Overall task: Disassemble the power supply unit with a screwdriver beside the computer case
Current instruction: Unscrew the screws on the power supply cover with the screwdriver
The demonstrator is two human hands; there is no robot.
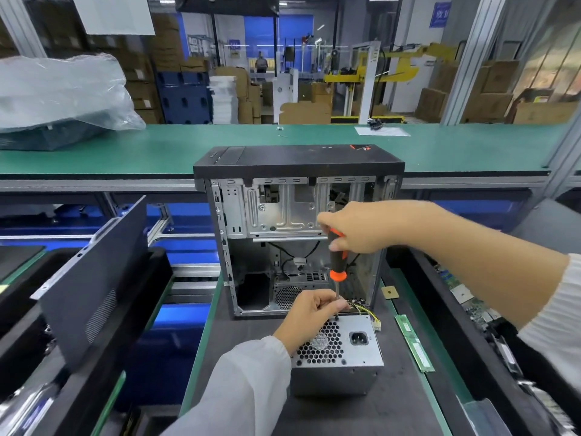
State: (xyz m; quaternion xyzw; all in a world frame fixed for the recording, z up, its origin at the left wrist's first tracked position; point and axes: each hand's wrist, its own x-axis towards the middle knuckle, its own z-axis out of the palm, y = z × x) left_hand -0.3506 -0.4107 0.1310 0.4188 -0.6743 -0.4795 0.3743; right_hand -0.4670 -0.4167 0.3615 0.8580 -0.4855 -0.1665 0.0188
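Head view: a silver power supply unit (338,357) is being shown lying on the dark mat (239,328) of the near workbench, just in front of the opened computer case (298,228), with its honeycomb fan grille and black socket turned upward. A black-and-orange screwdriver (337,262) is being held upright over the unit's far edge; its handle is being gripped near the top by the right hand (361,228), whose fingers are curled round it. The thin shaft is being pinched low down by the fingertips of the left hand (309,313), which is resting against the unit's far left corner, so the tip itself is being hidden. A bundle of yellow and black wires (367,313) is being seen trailing from the unit's far side toward the case. A green memory stick (415,344) is lying on the bench to the right, near the unit but apart from it, and a dark side panel (94,278) is being propped at a tilt on the left.
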